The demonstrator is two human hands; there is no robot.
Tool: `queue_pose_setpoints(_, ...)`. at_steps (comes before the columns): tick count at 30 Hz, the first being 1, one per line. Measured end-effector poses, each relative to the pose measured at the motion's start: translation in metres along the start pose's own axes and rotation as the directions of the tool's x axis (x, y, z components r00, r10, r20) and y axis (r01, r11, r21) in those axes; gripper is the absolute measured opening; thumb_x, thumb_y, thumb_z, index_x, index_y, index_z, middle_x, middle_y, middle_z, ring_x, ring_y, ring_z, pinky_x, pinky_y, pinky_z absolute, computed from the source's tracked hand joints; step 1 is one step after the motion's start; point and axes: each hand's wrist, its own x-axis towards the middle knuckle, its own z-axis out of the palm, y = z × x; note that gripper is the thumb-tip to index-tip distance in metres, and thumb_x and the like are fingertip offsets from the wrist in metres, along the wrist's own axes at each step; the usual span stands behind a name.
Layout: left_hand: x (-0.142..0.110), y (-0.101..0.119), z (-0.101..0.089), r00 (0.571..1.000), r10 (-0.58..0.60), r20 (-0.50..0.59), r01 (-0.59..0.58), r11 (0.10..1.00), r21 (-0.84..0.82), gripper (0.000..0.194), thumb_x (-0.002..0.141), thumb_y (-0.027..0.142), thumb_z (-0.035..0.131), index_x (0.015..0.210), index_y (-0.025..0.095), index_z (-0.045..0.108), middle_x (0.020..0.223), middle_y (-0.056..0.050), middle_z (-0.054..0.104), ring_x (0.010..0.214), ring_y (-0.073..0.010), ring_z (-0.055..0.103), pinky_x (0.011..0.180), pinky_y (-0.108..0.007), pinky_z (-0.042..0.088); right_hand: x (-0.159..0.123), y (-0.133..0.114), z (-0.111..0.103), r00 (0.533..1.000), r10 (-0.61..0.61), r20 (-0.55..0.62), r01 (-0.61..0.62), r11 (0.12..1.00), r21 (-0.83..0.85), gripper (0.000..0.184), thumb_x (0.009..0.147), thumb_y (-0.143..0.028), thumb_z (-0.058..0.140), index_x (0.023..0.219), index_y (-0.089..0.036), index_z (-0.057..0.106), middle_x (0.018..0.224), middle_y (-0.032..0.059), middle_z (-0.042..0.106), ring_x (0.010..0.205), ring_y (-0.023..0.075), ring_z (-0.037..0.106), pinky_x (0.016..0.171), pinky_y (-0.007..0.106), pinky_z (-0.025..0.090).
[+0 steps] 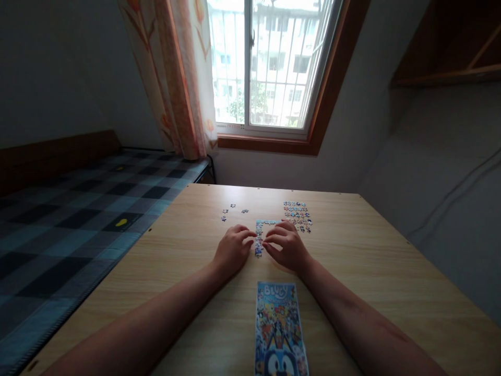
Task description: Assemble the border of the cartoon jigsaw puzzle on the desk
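A partly joined jigsaw puzzle lies flat on the wooden table, its pieces forming a left side column and a top row. At the column's left edge is my left hand, fingers bent and slightly apart, with no piece visible in them. My right hand is just right of the column, partly covering the top row's right end. Its thumb and fingers are spread, and I see nothing between them. Loose jigsaw pieces lie in rows beyond my right hand. Several more pieces are scattered beyond my left hand.
A picture sheet marked "Bluey" lies on the table between my forearms. A bed with a checked cover stands along the left side. Behind the table are a curtain and a barred window.
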Motion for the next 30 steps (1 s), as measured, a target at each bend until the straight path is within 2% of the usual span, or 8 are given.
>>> queue_pose_setpoints(12, 0.003, 0.002, -0.009, 0.987, 0.064, -0.148, -0.057, 0.997, 0.05, 0.015, 0.091, 0.018, 0.057, 0.095, 0.024, 0.071, 0.102, -0.008, 0.066, 0.102, -0.0258, 0.058, 0.092, -0.041, 0.049, 0.003, -0.004, -0.004, 0.976, 0.076, -0.206, -0.092, 0.993, -0.069, 0.008, 0.087, -0.03, 0.071, 0.08, -0.028, 0.069, 0.092, -0.0003, 0.074, 0.1, 0.0226, 0.061, 0.112, 0.051, 0.033)
queue_pose_setpoints(16, 0.001, 0.011, -0.014, 0.983, 0.116, -0.141, -0.095, 0.984, 0.15, 0.021, 0.095, 0.02, 0.049, 0.098, 0.022, 0.07, 0.103, -0.012, 0.066, 0.099, -0.0284, 0.058, 0.091, -0.043, 0.049, 0.002, -0.004, -0.006, 0.961, 0.067, -0.268, -0.103, 0.987, -0.121, 0.007, 0.088, -0.03, 0.07, 0.081, -0.028, 0.07, 0.099, 0.0009, 0.074, 0.105, 0.0231, 0.06, 0.114, 0.051, 0.031)
queue_pose_setpoints(19, -0.004, 0.02, -0.018, 0.986, 0.124, -0.115, -0.1, 0.976, 0.192, 0.025, 0.095, 0.018, 0.046, 0.1, 0.023, 0.07, 0.103, -0.011, 0.067, 0.098, -0.0296, 0.059, 0.09, -0.045, 0.048, 0.001, -0.002, -0.02, 0.966, 0.07, -0.25, -0.113, 0.98, -0.163, 0.009, 0.089, -0.029, 0.067, 0.081, -0.027, 0.071, 0.102, 0.0019, 0.073, 0.109, 0.0231, 0.059, 0.115, 0.05, 0.029)
queue_pose_setpoints(22, -0.015, 0.022, -0.024, 0.987, 0.097, -0.126, -0.065, 0.97, 0.234, 0.025, 0.093, 0.019, 0.049, 0.103, 0.026, 0.07, 0.108, -0.009, 0.067, 0.099, -0.0294, 0.06, 0.09, -0.046, 0.047, -0.007, 0.007, -0.055, 0.985, 0.077, -0.157, -0.111, 0.969, -0.221, 0.011, 0.091, -0.032, 0.065, 0.086, -0.027, 0.073, 0.108, 0.0032, 0.073, 0.116, 0.0242, 0.057, 0.116, 0.05, 0.027)
queue_pose_setpoints(24, -0.026, 0.016, -0.034, 0.979, 0.053, -0.199, 0.009, 0.954, 0.301, 0.023, 0.092, 0.022, 0.051, 0.106, 0.027, 0.069, 0.112, -0.009, 0.067, 0.1, -0.0281, 0.06, 0.092, -0.045, 0.047, -0.024, 0.019, -0.091, 0.98, 0.139, -0.14, -0.175, 0.94, -0.292, 0.015, 0.093, -0.034, 0.062, 0.093, -0.027, 0.074, 0.113, 0.0045, 0.072, 0.118, 0.025, 0.057, 0.115, 0.05, 0.028)
queue_pose_setpoints(26, -0.038, 0.005, -0.053, 0.952, 0.007, -0.306, 0.104, 0.933, 0.344, 0.025, 0.091, 0.025, 0.052, 0.11, 0.023, 0.069, 0.118, -0.012, 0.065, 0.102, -0.0282, 0.059, 0.096, -0.046, 0.045, -0.054, 0.036, -0.132, 0.958, 0.24, -0.155, -0.282, 0.881, -0.379, 0.021, 0.093, -0.038, 0.059, 0.1, -0.026, 0.075, 0.116, 0.0068, 0.071, 0.119, 0.0268, 0.057, 0.111, 0.049, 0.032)
queue_pose_setpoints(28, -0.051, -0.012, -0.082, 0.91, -0.059, -0.411, 0.225, 0.902, 0.369, 0.028, 0.088, 0.027, 0.053, 0.11, 0.02, 0.069, 0.115, -0.014, 0.064, 0.104, -0.0302, 0.058, 0.097, -0.047, 0.044, -0.098, 0.055, -0.173, 0.913, 0.366, -0.181, -0.407, 0.79, -0.458, 0.03, 0.094, -0.04, 0.054, 0.109, -0.024, 0.073, 0.117, 0.0092, 0.071, 0.115, 0.0273, 0.06, 0.107, 0.047, 0.039)
queue_pose_setpoints(30, -0.064, -0.037, -0.117, 0.887, -0.144, -0.438, 0.344, 0.839, 0.422, 0.034, 0.087, 0.031, 0.051, 0.114, 0.018, 0.068, 0.112, -0.014, 0.065, 0.106, -0.0311, 0.058, 0.096, -0.045, 0.045, -0.151, 0.075, -0.211, 0.82, 0.529, -0.22, -0.554, 0.637, -0.535, 0.042, 0.093, -0.044, 0.048, 0.12, -0.02, 0.069, 0.121, 0.0134, 0.069, 0.113, 0.0301, 0.062, 0.103, 0.047, 0.043)
